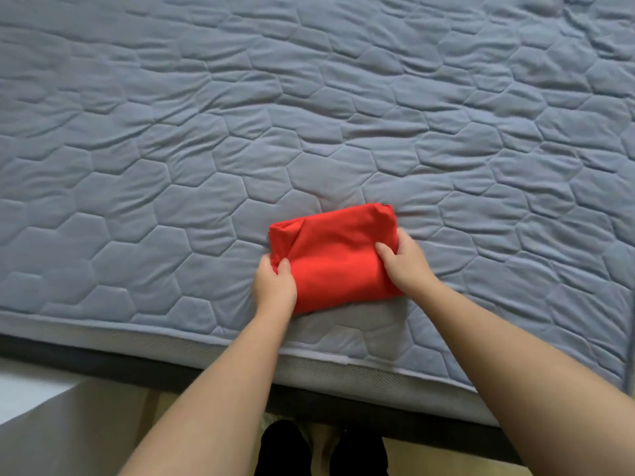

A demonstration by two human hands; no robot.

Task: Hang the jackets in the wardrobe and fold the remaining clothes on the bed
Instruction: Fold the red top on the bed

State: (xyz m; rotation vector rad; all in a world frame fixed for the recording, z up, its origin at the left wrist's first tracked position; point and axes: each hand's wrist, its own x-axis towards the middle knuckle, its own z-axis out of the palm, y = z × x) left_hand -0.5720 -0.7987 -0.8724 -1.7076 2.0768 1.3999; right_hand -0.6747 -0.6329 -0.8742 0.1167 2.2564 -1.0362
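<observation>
Gripping the folded red garment (pixel 335 255) at both short ends, the left hand (pixel 275 286) pinches its near-left corner, thumb on top and fingers tucked beneath, while the right hand (pixel 405 262) clamps the right edge, thumb over and fingers curled round the side. The bundle lies on the grey quilted mattress (pixel 309 115), near its front edge, long axis running left to right across the person, right end slightly farther away. It sits between the hands, neither one nearer. Count: 1 garment, 2 hands; no jacket or wardrobe shows. Folding looks almost finished; lifting it aside seems next
</observation>
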